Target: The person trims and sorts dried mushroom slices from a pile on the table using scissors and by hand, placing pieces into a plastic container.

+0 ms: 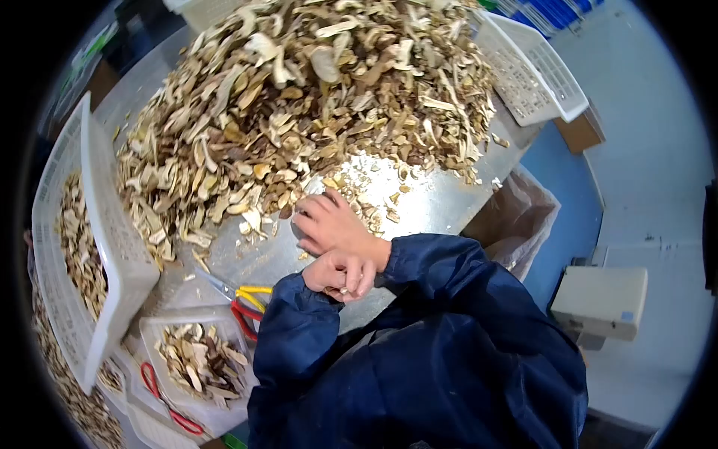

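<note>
My right hand (334, 226) lies palm down on the metal table, its fingers a little apart at the near edge of a big heap of dried mushroom slices (299, 112). Just below it, my left hand (341, 275) is curled close to the right wrist. A tiny pale bit shows at its fingertips; what it is I cannot make out. Left of that hand lie scissors (243, 298) with red and yellow handles. A clear plastic tray (153, 337) holds some slices (198, 363), and a red-handled tool (166, 400) rests beside it.
A white perforated basket (112, 247) with slices stands tilted at the left. Another white basket (527, 71) sits at the back right. A lined bin (535, 206) is beside the table's right edge. Small crumbs are scattered on the metal table (449, 206).
</note>
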`<state>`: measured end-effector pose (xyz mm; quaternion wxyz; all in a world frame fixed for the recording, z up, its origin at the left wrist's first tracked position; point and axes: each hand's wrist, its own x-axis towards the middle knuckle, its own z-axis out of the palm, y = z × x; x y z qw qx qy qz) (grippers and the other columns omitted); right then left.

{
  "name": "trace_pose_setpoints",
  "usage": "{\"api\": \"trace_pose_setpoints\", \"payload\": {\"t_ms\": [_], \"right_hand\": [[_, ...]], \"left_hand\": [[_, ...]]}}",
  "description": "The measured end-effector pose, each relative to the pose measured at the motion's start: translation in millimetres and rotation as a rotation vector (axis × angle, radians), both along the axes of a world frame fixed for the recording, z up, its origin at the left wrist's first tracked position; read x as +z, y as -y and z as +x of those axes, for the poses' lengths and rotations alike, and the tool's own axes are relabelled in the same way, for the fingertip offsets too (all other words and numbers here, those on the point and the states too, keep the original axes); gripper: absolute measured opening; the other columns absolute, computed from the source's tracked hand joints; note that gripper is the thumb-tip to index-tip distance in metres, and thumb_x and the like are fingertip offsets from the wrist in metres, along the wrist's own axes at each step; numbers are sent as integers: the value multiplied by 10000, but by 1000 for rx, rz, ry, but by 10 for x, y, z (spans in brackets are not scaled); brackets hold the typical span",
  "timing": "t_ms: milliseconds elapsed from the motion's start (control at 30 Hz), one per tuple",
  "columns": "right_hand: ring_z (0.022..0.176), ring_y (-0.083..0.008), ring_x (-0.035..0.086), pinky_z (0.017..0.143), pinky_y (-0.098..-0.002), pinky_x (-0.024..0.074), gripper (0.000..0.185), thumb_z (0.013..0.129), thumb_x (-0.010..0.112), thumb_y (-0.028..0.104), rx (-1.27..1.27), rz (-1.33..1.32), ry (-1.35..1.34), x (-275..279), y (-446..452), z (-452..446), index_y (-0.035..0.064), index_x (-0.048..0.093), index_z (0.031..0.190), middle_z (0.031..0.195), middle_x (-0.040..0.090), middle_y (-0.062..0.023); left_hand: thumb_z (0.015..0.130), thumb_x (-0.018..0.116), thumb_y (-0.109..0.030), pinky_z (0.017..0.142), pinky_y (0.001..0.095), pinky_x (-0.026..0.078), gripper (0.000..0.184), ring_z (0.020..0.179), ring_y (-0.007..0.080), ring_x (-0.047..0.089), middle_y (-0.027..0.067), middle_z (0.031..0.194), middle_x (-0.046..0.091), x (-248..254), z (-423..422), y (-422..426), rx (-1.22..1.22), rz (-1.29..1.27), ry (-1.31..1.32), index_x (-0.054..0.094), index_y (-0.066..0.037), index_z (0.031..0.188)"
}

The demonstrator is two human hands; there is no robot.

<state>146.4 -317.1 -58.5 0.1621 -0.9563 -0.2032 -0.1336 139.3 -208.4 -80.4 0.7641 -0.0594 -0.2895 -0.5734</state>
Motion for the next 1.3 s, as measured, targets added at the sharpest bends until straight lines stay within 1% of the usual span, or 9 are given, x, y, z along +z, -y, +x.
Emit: {"api": "trace_pose_setpoints", "payload": {"t_ms": [167, 233, 433, 633, 833, 933, 1067, 1167, 1300], "right_hand": [[1026, -246, 511, 927, -443, 374, 248, 741, 640, 200, -173, -74, 94, -216, 251, -270, 96, 543, 943, 1035, 529, -52], [975, -275, 519, 910, -426, 379, 178, 745, 610, 128, -183, 78, 97, -62, 512, -425, 89, 534, 901, 1003, 532, -88], [895, -310, 525, 833, -426, 404, 114, 720, 626, 40, -687, 38, 197, -87, 1553, -1095, 38, 565, 816, 948, 574, -121], [957, -312, 557, 850, -407, 422, 181, 802, 641, 122, -1037, -94, 232, -40, 2307, -1586, 19, 628, 949, 997, 607, -125], [722, -312, 625, 646, -381, 495, 208, 840, 624, 169, -875, 505, -19, 162, 1996, -623, 6, 648, 967, 796, 636, -154], [752, -363, 601, 640, -418, 468, 186, 843, 605, 187, -908, 151, -117, 73, 1827, -247, 3, 622, 861, 779, 611, -170], [782, -356, 585, 669, -417, 462, 145, 835, 609, 179, -565, 256, -148, 45, 1444, -187, 34, 618, 843, 834, 586, -153], [674, -207, 574, 603, -313, 452, 157, 821, 643, 145, -437, 558, -390, 149, 1358, -294, 34, 634, 932, 767, 584, -74], [646, -89, 529, 518, -195, 372, 93, 863, 563, 45, -461, 1618, -618, 182, 1592, -438, 14, 621, 929, 787, 607, -28]], "left_hand": [[918, 559, -130, 468, 224, 363, 136, 561, 123, 451, 107, 845, 503, -33, 55, -20, 42, 23, 1, 570, -29, 827], [926, 540, -117, 448, 203, 346, 121, 564, 117, 446, 100, 844, 490, -36, 34, -9, 67, 67, -29, 562, -35, 840], [967, 499, -207, 393, 151, 336, 139, 627, 112, 426, 73, 887, 436, -135, 73, 28, 136, 148, -224, 483, -74, 929], [995, 415, -188, 382, 125, 297, 288, 667, 85, 383, 29, 937, 459, -105, 110, 80, 155, 525, -434, 437, -96, 1267], [986, 442, -190, 384, 121, 290, 276, 716, 76, 395, 9, 965, 475, -93, 98, 137, 258, 688, -443, 439, -91, 1244], [975, 461, -190, 397, 121, 287, 265, 722, 77, 400, 8, 971, 471, -80, 86, 119, 288, 749, -402, 452, -99, 1223], [969, 461, -173, 416, 124, 293, 271, 736, 76, 398, 17, 990, 457, -62, 89, 118, 297, 753, -376, 441, -102, 1230], [969, 461, -175, 414, 126, 290, 291, 745, 74, 398, 16, 1001, 450, -68, 93, 118, 298, 744, -380, 427, -100, 1248], [969, 461, -178, 414, 126, 288, 320, 754, 73, 403, 14, 1005, 445, -75, 87, 116, 302, 755, -379, 411, -87, 1271]]}}
